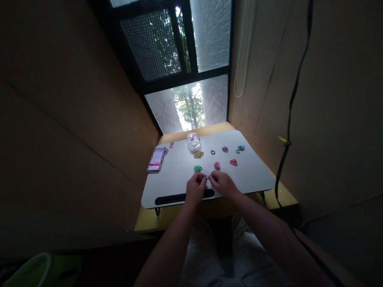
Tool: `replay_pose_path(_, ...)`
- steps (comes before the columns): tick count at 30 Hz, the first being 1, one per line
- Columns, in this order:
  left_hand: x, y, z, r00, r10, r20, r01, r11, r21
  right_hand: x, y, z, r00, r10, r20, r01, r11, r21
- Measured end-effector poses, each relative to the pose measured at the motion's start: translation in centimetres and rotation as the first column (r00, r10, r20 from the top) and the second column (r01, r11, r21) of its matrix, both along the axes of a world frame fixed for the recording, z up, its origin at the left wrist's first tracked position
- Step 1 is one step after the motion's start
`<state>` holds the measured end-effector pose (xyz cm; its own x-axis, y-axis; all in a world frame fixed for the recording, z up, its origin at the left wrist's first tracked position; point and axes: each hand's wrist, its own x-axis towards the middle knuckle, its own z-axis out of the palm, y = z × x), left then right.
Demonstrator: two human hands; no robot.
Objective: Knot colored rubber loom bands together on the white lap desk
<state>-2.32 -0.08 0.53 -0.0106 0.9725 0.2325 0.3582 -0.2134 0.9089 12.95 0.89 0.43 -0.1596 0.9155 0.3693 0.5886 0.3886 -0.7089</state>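
Observation:
My left hand (196, 188) and my right hand (223, 183) meet over the near part of a white folding lap table (173, 175). Both are closed, their fingertips pinching a small green hair tie (207, 176) between them. Just beyond my left hand lies a pile of green hair ties (198, 169). A pink pile (217, 165) is beyond my right hand, with a red pile (233, 162) to its right. Farther back are a yellow pile (198, 154), a dark ring (212, 152), a purple pile (225, 149) and a blue pile (241, 148).
A clear plastic container or bag (194, 142) stands at the back. At the left edge lies a phone (156, 160), near some reddish rings (171, 145). A black slot (170, 198) runs along the near edge. A dark cord (290, 103) hangs at the right.

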Motion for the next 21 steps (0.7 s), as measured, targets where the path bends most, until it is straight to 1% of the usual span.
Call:
replay_pose_path(5, 0.19, -0.19, 0.13, 0.998, 0.011, -0.061, -0.01, 1.0, 0.014, -0.09, -0.09, 0.12, 0.999, -0.015, 0.048, 0.014, 1.0, 0.011)
replay_pose_path(10, 0.35, -0.3, 0.23, 0.991, 0.051, -0.122, -0.045, 0.998, 0.052, -0.21, -0.19, 0.24, 0.996, -0.024, 0.088, 0.024, 1.0, 0.009)
replay_pose_path(14, 0.32, -0.34, 0.17, 0.986, 0.077, -0.149, -0.071, 0.997, 0.043, -0.28, -0.18, 0.08, 0.994, -0.026, 0.11, 0.024, 1.0, 0.018)
replay_pose_path(21, 0.18, -0.24, -0.18, 0.989, 0.061, -0.138, -0.059, 0.998, 0.015, -0.23, -0.23, -0.31, 0.992, -0.023, 0.124, 0.02, 0.999, 0.029)
